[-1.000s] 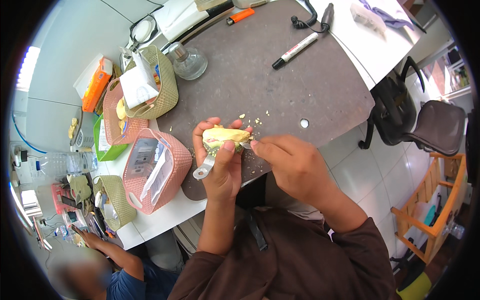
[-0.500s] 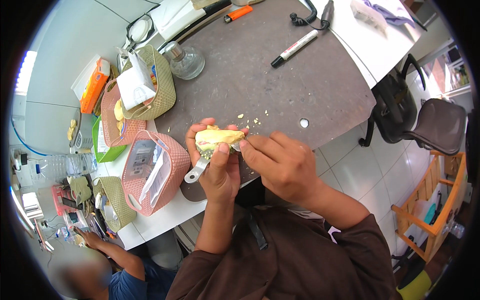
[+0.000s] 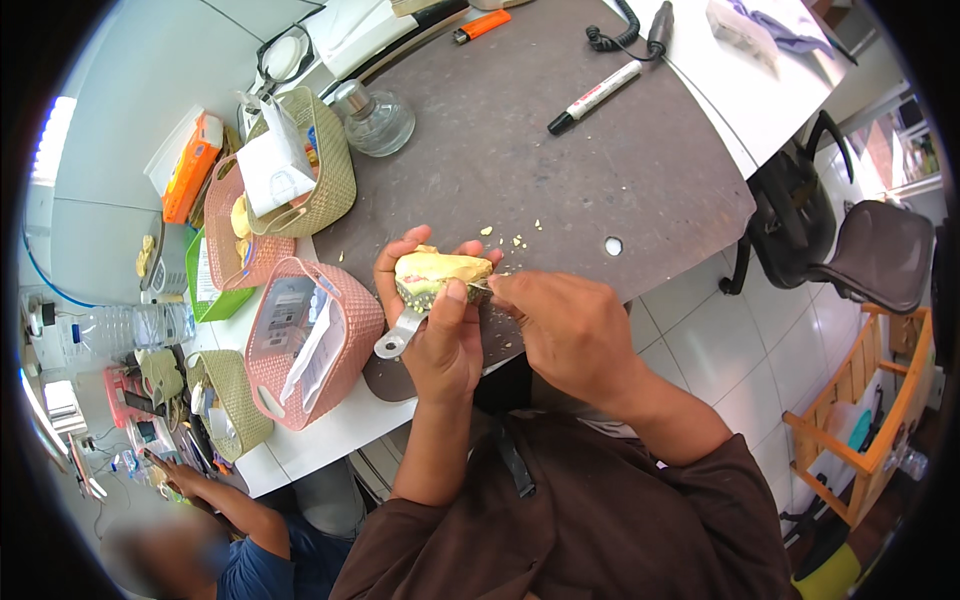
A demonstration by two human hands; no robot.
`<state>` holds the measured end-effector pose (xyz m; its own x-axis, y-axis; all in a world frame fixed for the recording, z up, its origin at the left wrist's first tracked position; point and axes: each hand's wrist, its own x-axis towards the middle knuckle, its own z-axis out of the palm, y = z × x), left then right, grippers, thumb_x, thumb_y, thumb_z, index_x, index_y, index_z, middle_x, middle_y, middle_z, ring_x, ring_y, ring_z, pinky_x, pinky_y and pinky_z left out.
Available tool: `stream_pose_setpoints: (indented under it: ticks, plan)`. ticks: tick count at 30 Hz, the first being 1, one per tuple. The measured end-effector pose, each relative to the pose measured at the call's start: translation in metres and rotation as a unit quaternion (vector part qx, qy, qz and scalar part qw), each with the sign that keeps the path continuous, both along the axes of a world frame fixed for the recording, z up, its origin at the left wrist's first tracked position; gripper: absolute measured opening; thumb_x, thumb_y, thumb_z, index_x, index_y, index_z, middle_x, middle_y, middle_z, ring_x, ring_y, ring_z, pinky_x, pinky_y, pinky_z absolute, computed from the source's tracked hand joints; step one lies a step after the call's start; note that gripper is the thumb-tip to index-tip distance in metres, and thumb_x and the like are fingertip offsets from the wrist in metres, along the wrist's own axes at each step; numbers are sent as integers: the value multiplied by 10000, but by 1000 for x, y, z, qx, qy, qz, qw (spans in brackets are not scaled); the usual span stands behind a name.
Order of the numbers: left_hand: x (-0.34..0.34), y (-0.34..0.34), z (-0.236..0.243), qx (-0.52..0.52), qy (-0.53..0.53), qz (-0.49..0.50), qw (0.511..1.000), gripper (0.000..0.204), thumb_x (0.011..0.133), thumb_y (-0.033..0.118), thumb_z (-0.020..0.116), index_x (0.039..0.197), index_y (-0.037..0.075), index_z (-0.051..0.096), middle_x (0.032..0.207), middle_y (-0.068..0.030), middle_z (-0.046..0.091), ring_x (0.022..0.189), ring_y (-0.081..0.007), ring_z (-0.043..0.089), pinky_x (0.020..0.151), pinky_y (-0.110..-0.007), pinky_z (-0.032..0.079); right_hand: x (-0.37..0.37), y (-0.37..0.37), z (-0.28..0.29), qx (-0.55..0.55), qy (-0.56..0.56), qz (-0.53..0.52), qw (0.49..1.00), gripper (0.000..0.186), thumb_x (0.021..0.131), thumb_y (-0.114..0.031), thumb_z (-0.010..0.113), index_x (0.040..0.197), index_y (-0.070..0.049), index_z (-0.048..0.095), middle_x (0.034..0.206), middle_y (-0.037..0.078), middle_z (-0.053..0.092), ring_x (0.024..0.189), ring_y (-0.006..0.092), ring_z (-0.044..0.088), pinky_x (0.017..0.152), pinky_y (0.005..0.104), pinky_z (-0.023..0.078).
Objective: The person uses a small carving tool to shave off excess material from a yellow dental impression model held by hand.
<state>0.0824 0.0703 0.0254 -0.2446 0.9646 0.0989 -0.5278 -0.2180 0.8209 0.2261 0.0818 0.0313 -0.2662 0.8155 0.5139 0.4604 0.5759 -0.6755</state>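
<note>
1. Your left hand [image 3: 447,350] is wrapped around a yellow lump [image 3: 440,265], thumb in front and fingers behind, just above the near edge of the tabletop [image 3: 320,435].
2. Under the yellow part you have a speckled green underside [image 3: 425,295]; a grey metal strip [image 3: 400,335] with a hole in its end sticks out toward the near left.
3. Your right hand [image 3: 575,325] has its thumb and fingers closed at the lump's right end, pinching a small silvery piece [image 3: 479,286], mostly hidden by them.
4. Yellow crumbs [image 3: 517,241] lie beyond your hands on the brown mat [image 3: 480,150].
5. A pink basket [image 3: 347,345] holding papers stands to the left of your left hand, by the near edge.
6. Farther along the left side are an olive basket [image 3: 332,175] and a glass bottle [image 3: 382,125].
7. Toward the far edge lie a marker [image 3: 597,95] and an orange lighter [image 3: 482,26].
</note>
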Motion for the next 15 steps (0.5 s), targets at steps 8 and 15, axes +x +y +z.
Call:
stream_pose_setpoints:
  ticks: [8, 15]
  plan:
    - [-3, 5, 4, -43, -174, -63, 982, 688, 881, 32, 681, 1478, 115, 350, 1433, -186, 470, 1386, -415, 463, 1155, -515, 450, 6, 9, 4, 47, 7, 11, 999, 262, 780, -27, 704, 1029, -107, 730, 892, 19, 693, 748, 217, 672, 602, 346, 534]
    - [11, 6, -9, 122, 205, 61, 969, 900, 720, -34, 793, 1471, 77, 309, 1441, -165, 434, 1423, -406, 429, 1212, -486, 357, 35, 1, 8, -159, 94, 54, 981, 206, 809, -120, 802, 988, -54, 725, 878, 51, 692, 733, 240, 681, 624, 341, 535]
